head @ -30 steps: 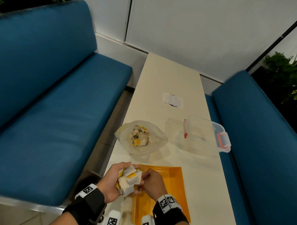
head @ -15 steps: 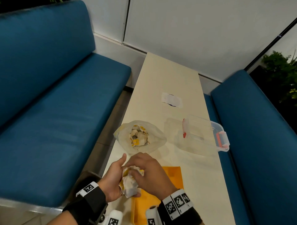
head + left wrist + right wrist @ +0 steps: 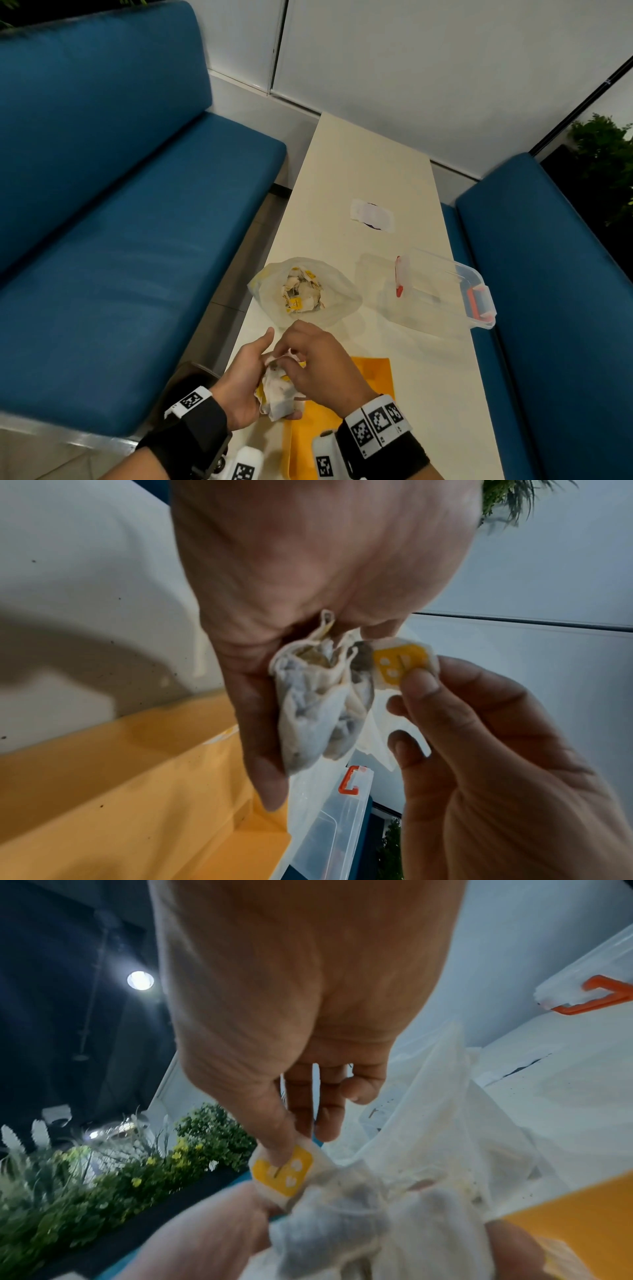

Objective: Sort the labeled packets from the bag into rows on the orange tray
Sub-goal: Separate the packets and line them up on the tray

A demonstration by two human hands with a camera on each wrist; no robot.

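1. My left hand (image 3: 239, 380) cups a bunch of packets (image 3: 279, 394) above the near left corner of the orange tray (image 3: 373, 373), fingers curled round them.
2. From the left wrist view, the packets (image 3: 318, 712) hang long axis up and down, gathered tops toward my palm, bottoms pointing down at the tray (image 3: 137, 791).
3. They are soft, crumpled white pouches, thin enough that dark contents show through.
4. My right hand (image 3: 318, 366) pinches one yellow label (image 3: 282, 1171), thumb and forefinger clamped on it; it is a small flat tag with white dots.
5. The bag (image 3: 305, 294), filmy translucent plastic, sits open on the cream surface (image 3: 359, 178) just beyond my hands.
6. A clear plastic box (image 3: 442, 291) with red clips lies right of it.
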